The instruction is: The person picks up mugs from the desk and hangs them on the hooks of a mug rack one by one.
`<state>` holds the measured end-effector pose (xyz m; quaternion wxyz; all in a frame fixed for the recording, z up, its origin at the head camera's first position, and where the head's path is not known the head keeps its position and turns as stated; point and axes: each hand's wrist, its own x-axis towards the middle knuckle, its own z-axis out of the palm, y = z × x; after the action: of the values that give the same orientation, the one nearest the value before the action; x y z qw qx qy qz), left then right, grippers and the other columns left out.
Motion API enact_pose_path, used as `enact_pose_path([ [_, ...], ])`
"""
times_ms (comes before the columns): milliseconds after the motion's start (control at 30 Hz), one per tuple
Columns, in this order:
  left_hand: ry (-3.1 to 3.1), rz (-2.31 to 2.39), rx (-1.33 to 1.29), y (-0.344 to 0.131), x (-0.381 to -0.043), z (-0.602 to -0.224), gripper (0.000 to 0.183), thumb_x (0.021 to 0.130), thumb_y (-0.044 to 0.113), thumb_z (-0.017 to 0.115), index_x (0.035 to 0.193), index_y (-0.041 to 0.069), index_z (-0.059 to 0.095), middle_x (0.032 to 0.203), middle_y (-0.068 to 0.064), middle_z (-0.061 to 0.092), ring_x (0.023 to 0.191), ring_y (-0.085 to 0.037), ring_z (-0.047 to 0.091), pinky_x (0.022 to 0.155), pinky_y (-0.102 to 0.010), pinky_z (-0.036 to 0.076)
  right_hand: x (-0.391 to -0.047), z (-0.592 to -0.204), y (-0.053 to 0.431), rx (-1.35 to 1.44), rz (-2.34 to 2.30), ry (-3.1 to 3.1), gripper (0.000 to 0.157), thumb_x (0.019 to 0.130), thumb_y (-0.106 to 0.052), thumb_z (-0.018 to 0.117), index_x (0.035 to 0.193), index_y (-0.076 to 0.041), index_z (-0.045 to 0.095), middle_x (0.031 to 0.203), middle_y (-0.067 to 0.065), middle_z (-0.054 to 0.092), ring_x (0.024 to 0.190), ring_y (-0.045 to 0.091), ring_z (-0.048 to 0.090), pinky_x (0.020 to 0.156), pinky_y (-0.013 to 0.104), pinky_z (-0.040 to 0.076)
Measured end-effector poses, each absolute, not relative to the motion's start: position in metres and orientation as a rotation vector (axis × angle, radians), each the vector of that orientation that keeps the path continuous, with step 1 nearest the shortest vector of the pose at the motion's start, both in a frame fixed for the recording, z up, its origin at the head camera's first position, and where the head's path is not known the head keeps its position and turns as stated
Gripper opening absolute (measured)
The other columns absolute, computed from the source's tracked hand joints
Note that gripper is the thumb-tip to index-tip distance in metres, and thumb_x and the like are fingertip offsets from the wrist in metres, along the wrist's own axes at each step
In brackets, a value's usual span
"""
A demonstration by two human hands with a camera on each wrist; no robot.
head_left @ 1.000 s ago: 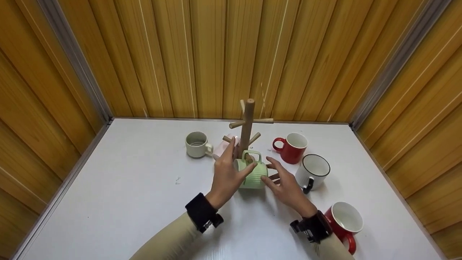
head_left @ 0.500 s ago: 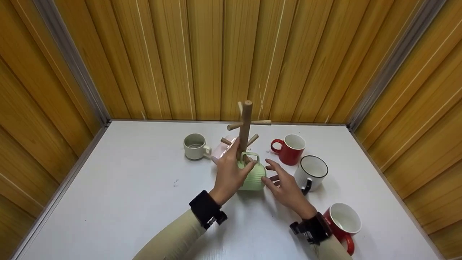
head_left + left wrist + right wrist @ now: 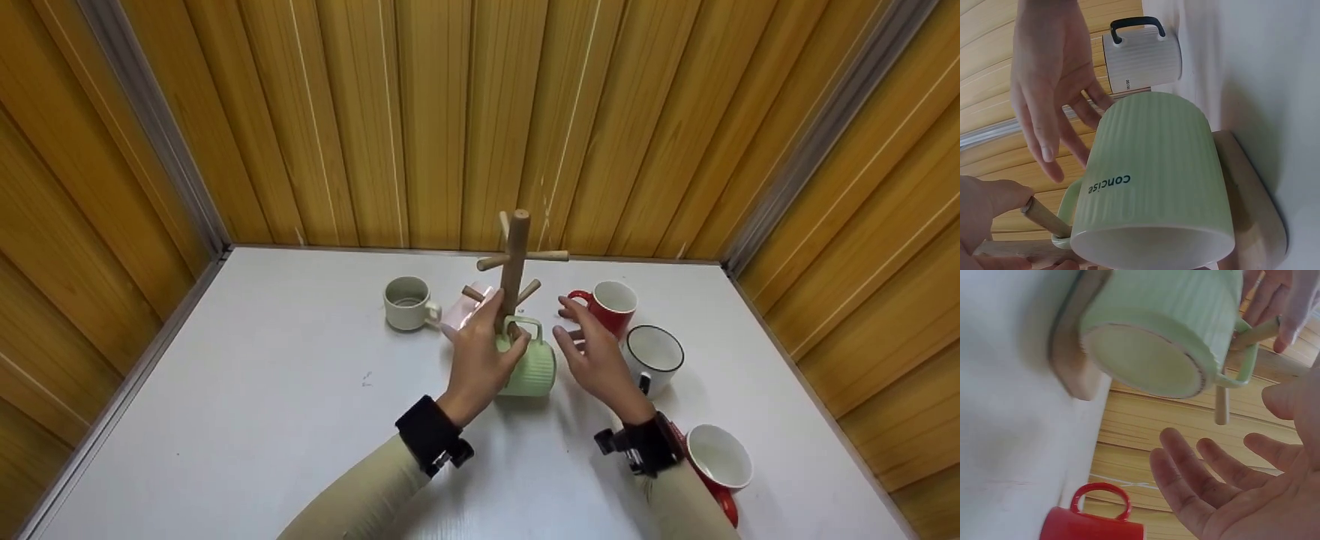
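A light green ribbed mug (image 3: 531, 373) hangs on its side by its handle from a low front peg of the wooden mug tree (image 3: 516, 255). In the left wrist view, the word "concise" shows on the mug's wall, and the wooden base (image 3: 1252, 208) lies close beside it. My left hand (image 3: 478, 361) grips the tree's post, its thumb at the tip of the peg (image 3: 1044, 216) that carries the mug. Off to the mug's right, my right hand (image 3: 602, 364) is apart from it, fingers spread and holding nothing. In the right wrist view the mug's bottom (image 3: 1143, 360) faces the right palm.
A grey-green cup (image 3: 405, 304) stands left of the tree, and a pink object (image 3: 459, 309) sits behind my left hand. To the right are a red mug (image 3: 619, 300), a white mug with a black rim (image 3: 654, 352) and another red mug (image 3: 720, 457).
My right hand has drawn back from the green mug, up and to the right, now overlapping the far red mug. The left hand stays at the post and the mug keeps hanging.
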<state>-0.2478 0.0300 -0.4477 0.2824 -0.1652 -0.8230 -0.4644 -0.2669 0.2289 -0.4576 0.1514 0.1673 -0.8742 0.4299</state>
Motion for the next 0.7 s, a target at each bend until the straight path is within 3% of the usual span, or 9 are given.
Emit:
enact_pose_path([
  [233,-2.201,-1.242,-0.447,0.033,-0.251,-0.449,0.066,0.086,0.012,0.082,0.142,-0.007,0.053,0.131,-0.019,0.066,0.123,-0.032,0.062,0.106,-0.045,0.049,-0.299,-0.433,0.217,0.608,1.092,-2.53,0.047,0.104,-0.01,0.06,0.15,-0.006,0.05,0.135,0.025,0.062,0.099,0.036,0.071,0.089,0.054,0.057],
  [433,-2.211,-1.252,-0.468,0.038,-0.252,-0.453,0.064,0.087,0.013,0.082,0.142,-0.007,0.054,0.131,-0.018,0.066,0.125,-0.03,0.061,0.108,-0.042,0.047,-0.317,-0.428,0.217,0.636,1.002,-2.642,0.045,0.105,-0.011,0.057,0.15,-0.008,0.052,0.145,0.02,0.057,0.108,0.036,0.069,0.094,0.053,0.054],
  [700,-2.192,-1.251,-0.475,0.043,-0.25,-0.455,0.062,0.086,0.013,0.083,0.139,-0.005,0.057,0.129,-0.016,0.067,0.122,-0.03,0.062,0.107,-0.042,0.048,-0.326,-0.43,0.222,0.687,0.978,-2.646,0.035,0.105,-0.01,0.058,0.14,-0.005,0.061,0.134,0.018,0.065,0.108,0.038,0.069,0.092,0.054,0.054],
])
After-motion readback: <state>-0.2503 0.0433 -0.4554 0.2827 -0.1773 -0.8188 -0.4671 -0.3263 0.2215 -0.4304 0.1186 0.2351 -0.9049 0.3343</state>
